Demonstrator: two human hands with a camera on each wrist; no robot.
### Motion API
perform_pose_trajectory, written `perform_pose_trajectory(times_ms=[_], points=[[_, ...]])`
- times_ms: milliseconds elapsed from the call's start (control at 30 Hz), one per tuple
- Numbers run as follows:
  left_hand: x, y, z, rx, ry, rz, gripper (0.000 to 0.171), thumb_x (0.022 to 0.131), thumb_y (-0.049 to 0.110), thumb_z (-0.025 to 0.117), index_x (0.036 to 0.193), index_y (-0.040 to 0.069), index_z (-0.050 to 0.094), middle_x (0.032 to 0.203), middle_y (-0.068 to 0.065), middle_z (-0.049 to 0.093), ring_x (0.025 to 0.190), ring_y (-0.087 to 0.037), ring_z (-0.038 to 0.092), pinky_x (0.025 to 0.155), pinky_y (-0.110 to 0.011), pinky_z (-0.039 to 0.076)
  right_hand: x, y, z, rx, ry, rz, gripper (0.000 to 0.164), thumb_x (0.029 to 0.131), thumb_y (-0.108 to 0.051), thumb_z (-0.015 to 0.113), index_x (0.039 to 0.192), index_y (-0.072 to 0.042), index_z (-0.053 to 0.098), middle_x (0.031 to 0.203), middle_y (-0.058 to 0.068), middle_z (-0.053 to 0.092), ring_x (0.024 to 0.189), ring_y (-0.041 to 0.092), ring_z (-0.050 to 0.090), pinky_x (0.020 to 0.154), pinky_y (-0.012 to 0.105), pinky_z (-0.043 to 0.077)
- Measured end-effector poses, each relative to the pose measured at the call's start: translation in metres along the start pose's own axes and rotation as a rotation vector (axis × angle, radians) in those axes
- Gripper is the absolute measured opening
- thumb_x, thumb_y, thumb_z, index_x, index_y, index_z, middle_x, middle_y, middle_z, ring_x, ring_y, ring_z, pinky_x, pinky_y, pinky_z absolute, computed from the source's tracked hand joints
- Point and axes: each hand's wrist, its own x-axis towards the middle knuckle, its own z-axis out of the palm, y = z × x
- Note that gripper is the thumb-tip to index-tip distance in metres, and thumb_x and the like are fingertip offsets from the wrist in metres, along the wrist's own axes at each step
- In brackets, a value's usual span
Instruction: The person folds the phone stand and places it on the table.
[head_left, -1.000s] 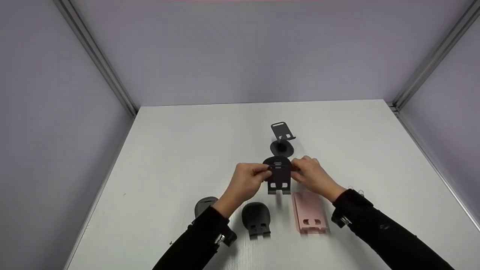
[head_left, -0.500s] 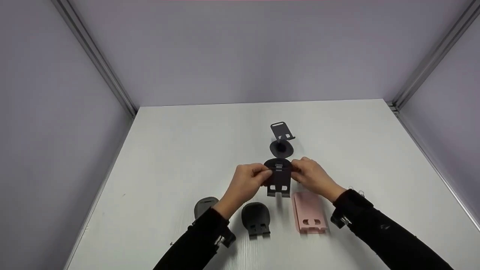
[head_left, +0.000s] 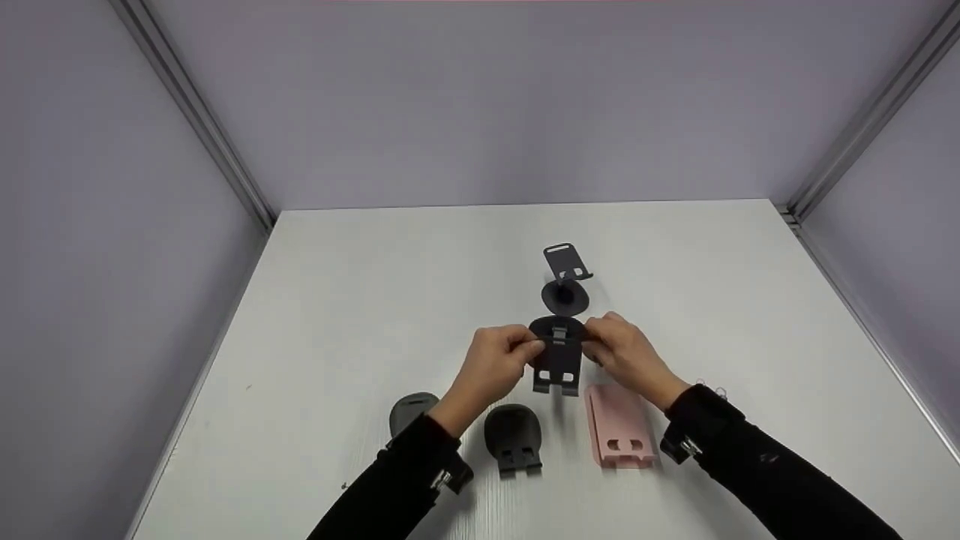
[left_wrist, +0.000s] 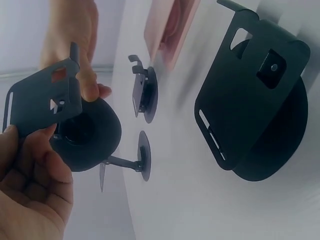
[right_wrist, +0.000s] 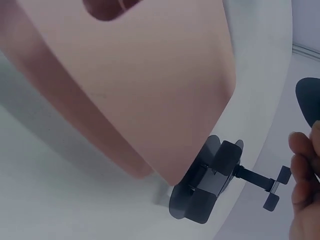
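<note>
Both hands hold a black phone stand (head_left: 556, 366) up off the table, its slotted plate toward me and its rounded base behind. My left hand (head_left: 491, 364) pinches the left edge with thumb and fingers. On the opposite side my right hand (head_left: 628, 358) grips near the base rim. In the left wrist view the plate (left_wrist: 42, 97) stands tilted away from the rounded base (left_wrist: 97, 137), with the left hand (left_wrist: 37, 195) at the plate's corner. Only part of the base (right_wrist: 310, 97) shows above the right hand (right_wrist: 306, 185) in the right wrist view.
A pink folded stand (head_left: 621, 427) lies right of a black folded stand (head_left: 512, 439). A grey-green one (head_left: 409, 409) is partly under the left forearm. Beyond the hands stands an unfolded black stand (head_left: 565, 296). Both wrist views show another folded black stand (left_wrist: 145, 95).
The held stand's plate has tilted slightly, its lower edge now a little lower, and more of the hinge shows. Both hands keep their hold nearly in place.
</note>
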Motion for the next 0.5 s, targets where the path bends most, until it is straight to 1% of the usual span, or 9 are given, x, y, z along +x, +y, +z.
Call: perform_pose_trajectory(times_ms=[100, 200, 300, 433, 500], points=[[0.0008, 0.0006, 0.0004, -0.003, 0.011, 0.001, 0.019, 0.095, 0.01, 0.071, 0.077, 0.004, 0.073, 0.072, -0.005, 0.073, 0.067, -0.018, 0.068, 0.059, -0.022, 0.044, -0.0013, 0.0002, 0.0011, 0.007, 0.023, -0.015, 0.029, 0.084, 0.002, 0.077, 0.076, -0.012, 0.053, 0.071, -0.005, 0.049, 0.073, 0.009, 0.047, 0.061, 0.026, 0.041], [0.0014, 0.0016, 0.0004, -0.007, 0.01, -0.008, 0.02, 0.095, 0.009, 0.071, 0.076, 0.003, 0.073, 0.071, -0.005, 0.073, 0.068, -0.022, 0.07, 0.06, -0.022, 0.045, -0.0018, -0.0003, 0.002, 0.0, 0.04, -0.037, 0.029, 0.083, 0.004, 0.077, 0.076, -0.011, 0.054, 0.072, -0.003, 0.05, 0.074, 0.01, 0.047, 0.061, 0.026, 0.042], [0.0019, 0.0015, 0.0003, 0.004, 0.005, -0.034, 0.021, 0.094, 0.008, 0.071, 0.074, 0.004, 0.072, 0.07, -0.004, 0.072, 0.065, -0.015, 0.066, 0.059, -0.022, 0.044, -0.0016, -0.0012, 0.0032, -0.02, 0.059, -0.074, 0.028, 0.082, 0.005, 0.077, 0.078, -0.01, 0.055, 0.074, -0.001, 0.052, 0.076, 0.012, 0.047, 0.062, 0.027, 0.041], [0.0028, 0.0002, 0.0003, 0.015, 0.003, -0.092, 0.022, 0.093, 0.009, 0.072, 0.072, 0.003, 0.072, 0.068, -0.003, 0.071, 0.061, -0.006, 0.057, 0.058, -0.022, 0.041, -0.0013, -0.0011, 0.0052, -0.046, 0.092, -0.145, 0.025, 0.082, 0.007, 0.078, 0.081, -0.009, 0.058, 0.077, 0.001, 0.057, 0.078, 0.015, 0.05, 0.065, 0.027, 0.042], [0.0034, -0.0009, 0.0004, 0.011, 0.005, -0.123, 0.023, 0.092, 0.009, 0.073, 0.07, 0.003, 0.072, 0.066, -0.003, 0.07, 0.059, -0.005, 0.053, 0.057, -0.022, 0.04, -0.0011, -0.0012, 0.0062, -0.05, 0.106, -0.178, 0.025, 0.082, 0.007, 0.078, 0.082, -0.008, 0.058, 0.078, 0.001, 0.058, 0.079, 0.016, 0.051, 0.067, 0.027, 0.042]])
